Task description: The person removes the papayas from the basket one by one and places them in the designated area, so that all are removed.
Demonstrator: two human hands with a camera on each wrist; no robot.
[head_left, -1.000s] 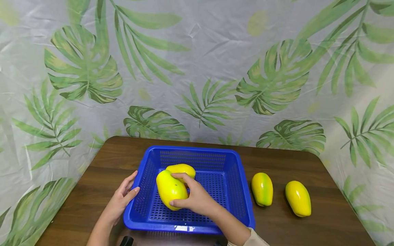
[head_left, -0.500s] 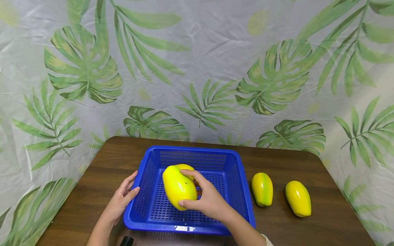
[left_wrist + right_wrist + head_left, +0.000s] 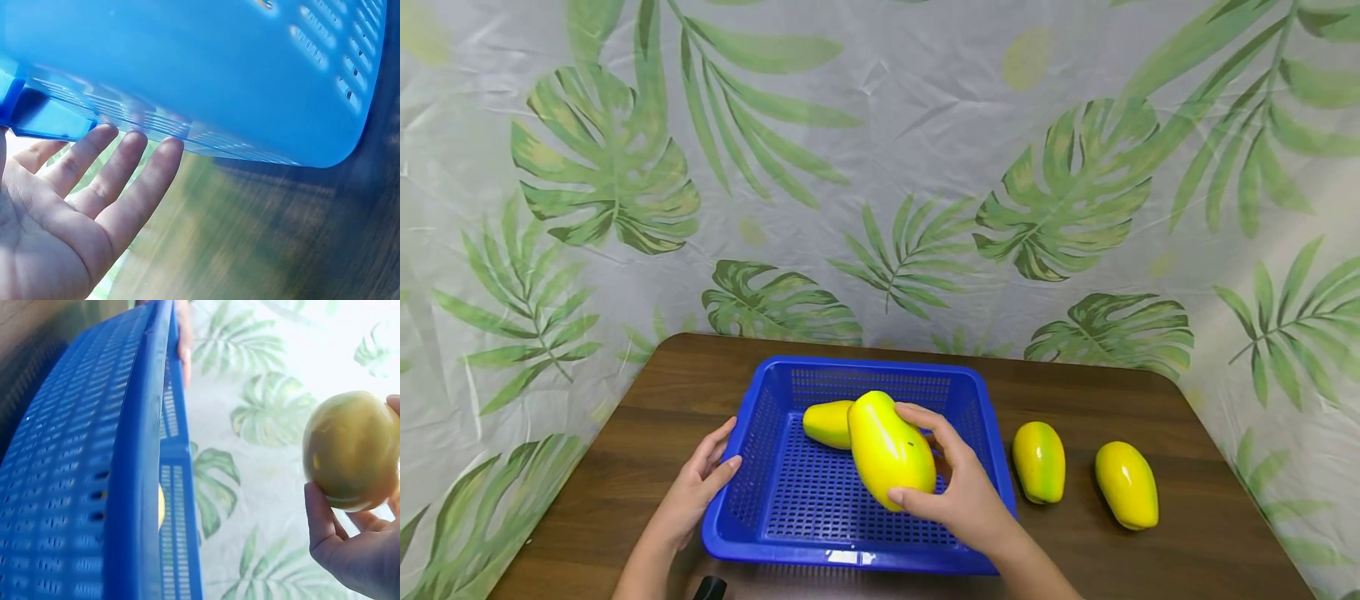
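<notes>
A yellow mango-like fruit [image 3: 891, 450] is gripped by my right hand [image 3: 958, 483] over the right half of the blue basket [image 3: 775, 547]. The right wrist view shows this fruit [image 3: 350, 450] in the fingers of the right hand [image 3: 362, 550], above the basket's rim [image 3: 134, 450]. Another yellow fruit [image 3: 827, 423] lies inside the basket, partly hidden behind the held one. At the basket's left side is my left hand [image 3: 688, 487], its fingertips touching the wall; in the left wrist view the fingers of this hand [image 3: 81, 212] are spread against the basket [image 3: 187, 62].
Two more yellow fruits, one nearer [image 3: 1039, 462] and one farther right [image 3: 1127, 485], lie on the brown table [image 3: 1210, 533] right of the basket. A small black object [image 3: 710, 588] shows at the bottom edge. A leaf-patterned cloth [image 3: 925, 150] hangs behind.
My right hand has carried the gripped fruit rightward across the basket, uncovering more of the fruit lying inside. The left hand and the basket stay where they were.
</notes>
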